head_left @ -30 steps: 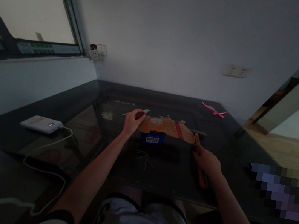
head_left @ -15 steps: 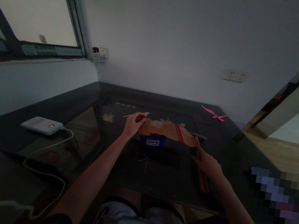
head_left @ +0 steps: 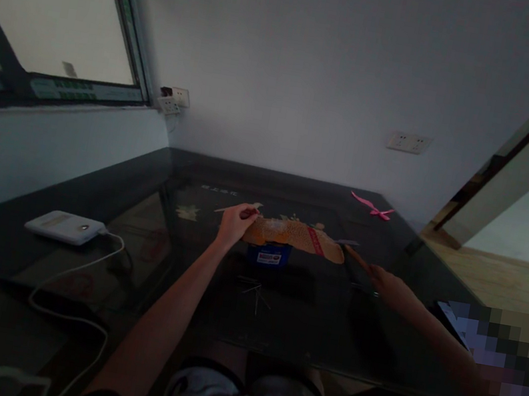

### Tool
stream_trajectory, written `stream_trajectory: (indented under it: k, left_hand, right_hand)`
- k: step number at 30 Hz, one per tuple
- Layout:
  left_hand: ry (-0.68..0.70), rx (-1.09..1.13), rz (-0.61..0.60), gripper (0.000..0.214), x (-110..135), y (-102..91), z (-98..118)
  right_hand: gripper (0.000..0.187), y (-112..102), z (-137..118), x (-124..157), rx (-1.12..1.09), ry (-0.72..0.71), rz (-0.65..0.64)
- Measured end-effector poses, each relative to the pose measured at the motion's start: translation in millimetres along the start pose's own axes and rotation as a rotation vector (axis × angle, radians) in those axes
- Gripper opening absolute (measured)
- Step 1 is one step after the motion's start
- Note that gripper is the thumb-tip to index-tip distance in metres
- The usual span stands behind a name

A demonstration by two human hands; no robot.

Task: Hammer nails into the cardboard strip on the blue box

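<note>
A tan, orange-speckled strip (head_left: 296, 236) with a red band lies across a small blue box (head_left: 269, 253) on the dark glass table (head_left: 304, 326). My left hand (head_left: 235, 220) is closed in a pinch at the strip's left end, on something small I cannot make out. My right hand (head_left: 389, 288) is wrapped round the wooden handle of a hammer (head_left: 355, 256). The hammer's dark head sits just past the strip's right end. A few thin nails (head_left: 255, 289) lie loose on the glass in front of the box.
A white power bank (head_left: 64, 227) with a white cable lies on the left ledge. A pink ribbon (head_left: 372, 207) rests at the table's far right. Wall sockets (head_left: 408, 142) are on the back wall. A dark flat device (head_left: 448, 315) lies by the right edge.
My right hand has slid to the right and outward with the hammer, so the handle now slants up toward the strip. My left hand keeps its pinch at the strip's left end.
</note>
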State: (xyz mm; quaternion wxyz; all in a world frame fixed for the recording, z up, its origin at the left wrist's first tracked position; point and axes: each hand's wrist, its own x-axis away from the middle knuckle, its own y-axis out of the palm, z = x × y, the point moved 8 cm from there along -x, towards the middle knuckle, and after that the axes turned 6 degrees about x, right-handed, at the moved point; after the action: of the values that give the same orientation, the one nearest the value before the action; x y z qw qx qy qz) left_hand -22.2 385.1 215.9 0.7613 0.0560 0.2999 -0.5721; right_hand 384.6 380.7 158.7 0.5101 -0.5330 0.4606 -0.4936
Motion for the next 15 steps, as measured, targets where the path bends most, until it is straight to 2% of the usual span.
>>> stream_trajectory:
  k: [4,7,9,11,15]
  left_hand:
    - [0.022,-0.011,0.018,0.007,2,-0.9,3]
    - [0.015,-0.011,0.034,0.008,3,-0.6,1]
    - [0.006,-0.019,0.043,0.009,3,0.0,-1]
    - [0.006,-0.032,0.051,0.009,4,0.3,-3]
    - [0.035,-0.04,0.066,0.01,3,-1.0,-6]
  right_hand:
    - [0.039,-14,4,-5,-0.415,0.056,-0.018]
    - [0.051,-46,-9,2,-0.661,0.054,0.091]
    - [0.06,-70,-31,9,-0.853,-0.054,0.088]
    - [0.055,-92,-61,17,-1.021,-0.19,-0.006]
    - [0.035,-123,-123,37,-1.013,-0.407,-0.267]
